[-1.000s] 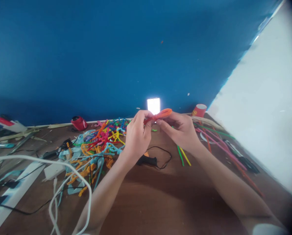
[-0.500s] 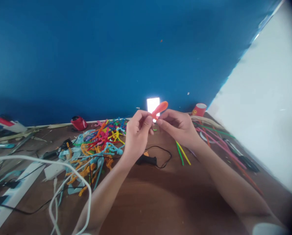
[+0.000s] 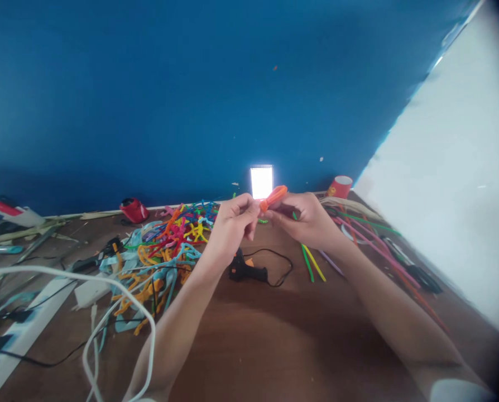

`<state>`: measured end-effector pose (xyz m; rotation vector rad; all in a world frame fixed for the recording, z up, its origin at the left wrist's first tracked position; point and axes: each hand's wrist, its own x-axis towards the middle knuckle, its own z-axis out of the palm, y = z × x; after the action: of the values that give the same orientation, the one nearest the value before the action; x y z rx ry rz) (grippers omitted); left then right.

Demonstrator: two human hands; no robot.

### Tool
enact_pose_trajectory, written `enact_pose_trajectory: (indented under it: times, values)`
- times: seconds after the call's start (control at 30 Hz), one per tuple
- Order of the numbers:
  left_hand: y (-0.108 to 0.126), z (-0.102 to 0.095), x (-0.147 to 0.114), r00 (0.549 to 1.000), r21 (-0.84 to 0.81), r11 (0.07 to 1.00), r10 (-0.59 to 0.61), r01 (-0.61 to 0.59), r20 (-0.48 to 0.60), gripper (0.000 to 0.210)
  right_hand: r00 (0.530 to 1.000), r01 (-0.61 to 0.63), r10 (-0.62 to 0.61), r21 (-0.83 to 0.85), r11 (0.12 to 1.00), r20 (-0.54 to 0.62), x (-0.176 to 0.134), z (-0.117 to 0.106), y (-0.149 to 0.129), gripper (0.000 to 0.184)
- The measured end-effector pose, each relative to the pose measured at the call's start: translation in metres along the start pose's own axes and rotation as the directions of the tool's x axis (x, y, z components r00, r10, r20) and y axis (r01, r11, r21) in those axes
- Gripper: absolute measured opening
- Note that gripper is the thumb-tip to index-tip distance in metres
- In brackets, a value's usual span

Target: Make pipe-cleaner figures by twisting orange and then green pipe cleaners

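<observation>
My left hand [image 3: 238, 222] pinches the lower end of a bent orange pipe cleaner [image 3: 276, 195] between thumb and fingertips. From the right, my right hand [image 3: 303, 219] is closed against the same piece, with its fingertips close to those of the left. The orange piece is folded into a narrow loop that points up and right; its lower end is partly covered by my fingers. Behind it a bright phone screen [image 3: 262, 182] stands upright near the wall. Below my hands a black glue gun [image 3: 249, 271] lies on the table, its cord curling to the right.
To the left lies a tangled heap of coloured pipe cleaners [image 3: 159, 262]. A white power strip [image 3: 27, 329] and a looping white cable [image 3: 151, 335] are nearer. Loose green and yellow pipe cleaners [image 3: 314, 262] lie right of centre. Against the wall stands a red cup [image 3: 339, 187].
The orange loop has tilted lower and turned edge-on, looking narrower. My left hand has shifted slightly down, and more of the phone and glue gun shows.
</observation>
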<state>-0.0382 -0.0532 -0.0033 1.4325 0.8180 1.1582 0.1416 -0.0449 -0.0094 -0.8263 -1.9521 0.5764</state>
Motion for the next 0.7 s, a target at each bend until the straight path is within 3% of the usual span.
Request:
enact_pose_trajectory:
  times: [0.17, 0.37, 0.7]
  values:
    - [0.003, -0.007, 0.002, 0.993, -0.079, 0.992, -0.089, 0.095, 0.074, 0.027, 0.999, -0.008, 0.009, -0.03, 1.0, 0.041, 0.0, 0.0, 0.003, 0.022]
    - [0.006, -0.013, 0.004, 0.963, -0.136, 0.964, -0.205, 0.229, 0.175, 0.026, 0.998, -0.07, 0.068, 0.14, 0.988, 0.019, 0.001, 0.003, 0.003, 0.027]
    - [0.003, -0.017, 0.008, 0.927, -0.151, 0.937, -0.269, 0.315, 0.262, 0.018, 0.998, 0.059, -0.057, 0.085, 0.995, -0.031, -0.004, 0.006, -0.002, 0.017]
